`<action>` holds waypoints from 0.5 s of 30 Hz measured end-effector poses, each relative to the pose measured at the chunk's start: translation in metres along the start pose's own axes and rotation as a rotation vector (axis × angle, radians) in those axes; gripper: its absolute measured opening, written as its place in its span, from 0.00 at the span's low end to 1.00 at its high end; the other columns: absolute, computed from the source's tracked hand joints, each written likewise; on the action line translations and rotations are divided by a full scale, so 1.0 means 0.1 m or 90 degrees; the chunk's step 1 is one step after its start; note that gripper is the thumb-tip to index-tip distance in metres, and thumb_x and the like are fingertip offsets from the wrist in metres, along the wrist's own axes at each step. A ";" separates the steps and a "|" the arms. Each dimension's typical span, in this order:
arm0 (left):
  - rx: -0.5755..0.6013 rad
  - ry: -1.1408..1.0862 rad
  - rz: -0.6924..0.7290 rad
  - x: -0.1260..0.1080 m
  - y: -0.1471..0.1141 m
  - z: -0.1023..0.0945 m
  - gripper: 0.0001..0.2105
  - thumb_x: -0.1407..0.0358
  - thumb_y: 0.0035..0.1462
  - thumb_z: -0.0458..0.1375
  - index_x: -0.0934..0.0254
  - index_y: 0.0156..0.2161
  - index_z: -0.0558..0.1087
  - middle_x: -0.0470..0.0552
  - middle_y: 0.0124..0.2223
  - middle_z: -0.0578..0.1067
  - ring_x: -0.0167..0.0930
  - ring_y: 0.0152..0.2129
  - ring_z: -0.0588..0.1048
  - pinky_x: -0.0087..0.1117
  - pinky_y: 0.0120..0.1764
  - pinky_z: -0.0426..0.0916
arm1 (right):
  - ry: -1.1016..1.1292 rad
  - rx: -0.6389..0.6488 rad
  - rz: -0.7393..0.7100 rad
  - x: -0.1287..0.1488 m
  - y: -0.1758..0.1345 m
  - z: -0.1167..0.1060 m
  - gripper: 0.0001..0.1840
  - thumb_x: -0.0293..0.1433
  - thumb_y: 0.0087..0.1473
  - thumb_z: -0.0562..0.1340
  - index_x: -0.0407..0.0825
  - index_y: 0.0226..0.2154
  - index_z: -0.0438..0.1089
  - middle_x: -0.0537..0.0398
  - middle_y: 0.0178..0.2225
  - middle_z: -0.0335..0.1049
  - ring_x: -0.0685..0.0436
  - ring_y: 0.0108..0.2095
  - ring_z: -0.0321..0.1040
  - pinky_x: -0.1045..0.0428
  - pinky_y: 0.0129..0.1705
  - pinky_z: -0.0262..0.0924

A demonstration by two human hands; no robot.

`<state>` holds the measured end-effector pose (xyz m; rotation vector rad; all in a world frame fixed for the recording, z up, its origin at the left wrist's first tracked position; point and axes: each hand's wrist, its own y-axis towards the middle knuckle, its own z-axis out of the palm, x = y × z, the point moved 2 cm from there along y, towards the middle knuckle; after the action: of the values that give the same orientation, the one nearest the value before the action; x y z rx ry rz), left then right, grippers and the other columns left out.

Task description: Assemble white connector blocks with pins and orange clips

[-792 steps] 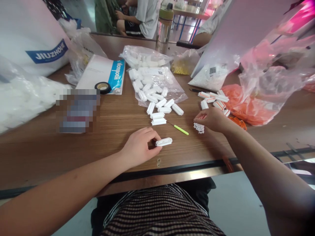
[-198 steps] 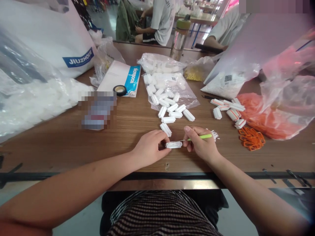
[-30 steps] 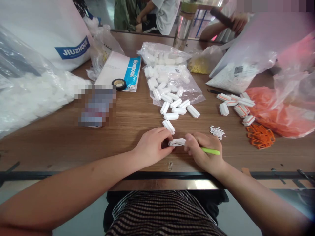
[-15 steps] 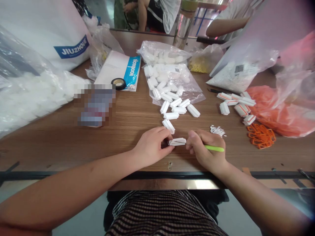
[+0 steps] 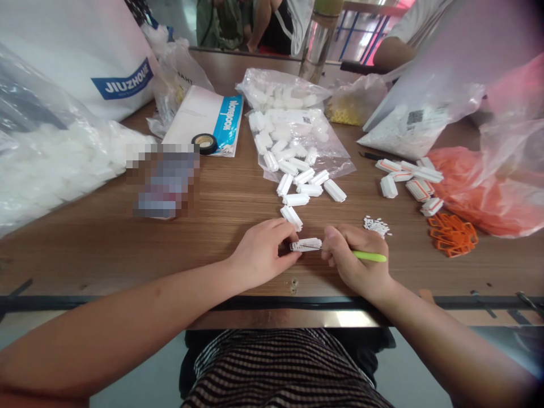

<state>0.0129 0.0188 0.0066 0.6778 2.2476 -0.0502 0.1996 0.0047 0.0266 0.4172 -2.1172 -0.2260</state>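
Both hands meet over the near edge of the wooden table (image 5: pixel 106 249). The left hand (image 5: pixel 261 252) pinches one end of a small white connector block (image 5: pixel 306 245) between thumb and fingertips, holding it just above the tabletop. The right hand (image 5: pixel 355 263) is clenched around a thin green-handled pick (image 5: pixel 369 256), whose tip seems to touch the block's right end, though that contact is too small to make out for sure. Just beyond the left hand lies a loose spread of white blocks (image 5: pixel 297 181), spilling from a clear plastic bag (image 5: pixel 297 133). Near the right hand sits a small heap of tiny white pieces (image 5: pixel 376 225), and farther right orange clips (image 5: pixel 453 242) and white blocks with orange inserts (image 5: pixel 408 181).
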 end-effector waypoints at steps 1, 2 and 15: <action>0.001 0.000 -0.003 0.00 0.00 0.00 0.05 0.66 0.54 0.63 0.63 0.33 0.70 0.45 0.32 0.70 0.29 0.29 0.69 0.32 0.32 0.63 | -0.014 0.002 -0.006 0.01 0.00 0.00 0.22 0.30 0.62 0.57 0.48 0.17 0.65 0.61 0.15 0.62 0.55 0.17 0.59 0.54 0.23 0.55; 0.001 0.000 -0.006 -0.01 0.00 0.00 0.06 0.66 0.54 0.63 0.63 0.33 0.70 0.45 0.32 0.71 0.29 0.29 0.69 0.32 0.32 0.63 | -0.029 0.003 -0.013 0.03 0.01 0.00 0.22 0.31 0.62 0.57 0.48 0.17 0.65 0.61 0.15 0.61 0.55 0.16 0.58 0.53 0.22 0.54; 0.002 0.001 -0.001 0.00 0.00 0.00 0.06 0.66 0.55 0.63 0.62 0.33 0.69 0.45 0.33 0.71 0.29 0.30 0.69 0.32 0.32 0.63 | -0.059 0.000 -0.046 0.07 0.02 0.00 0.21 0.30 0.62 0.57 0.48 0.17 0.65 0.60 0.15 0.61 0.54 0.16 0.57 0.53 0.21 0.52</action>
<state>0.0126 0.0193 0.0067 0.6780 2.2497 -0.0543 0.1953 0.0043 0.0324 0.4916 -2.1941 -0.2921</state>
